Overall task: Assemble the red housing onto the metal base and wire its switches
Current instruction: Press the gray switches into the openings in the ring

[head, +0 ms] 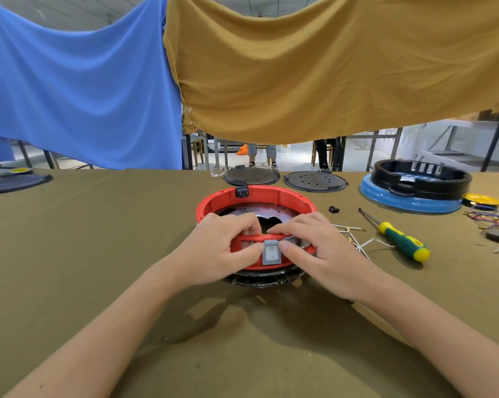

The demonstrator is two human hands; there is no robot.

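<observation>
Red housing (285, 196) sits mid-worktop on the metal base (259, 278), whose dark rim shows under the near side. Perforated metal plate (239, 211) visible inside the ring. Grey rocker switch (271, 252) sits in the near wall of the housing. Left hand (222, 248) grips the near rim, fingers curled over the top, thumb tip against the switch's left edge. Right hand (317, 251) does likewise from the other side, thumb at the switch's right edge, so the switch is pinched between both thumbs. Black socket (241, 192) on the housing's far wall. Right of the housing: loose white wires (366, 244), green-yellow screwdriver (400, 239), small black part (334, 209). Far edge: two dark round plates (314, 180). Far right corner: black ring (420, 179) stacked on blue ring (409, 201), coloured wire bundle (492, 222) beside it. Olive cloth covers the worktop (99, 239).
</observation>
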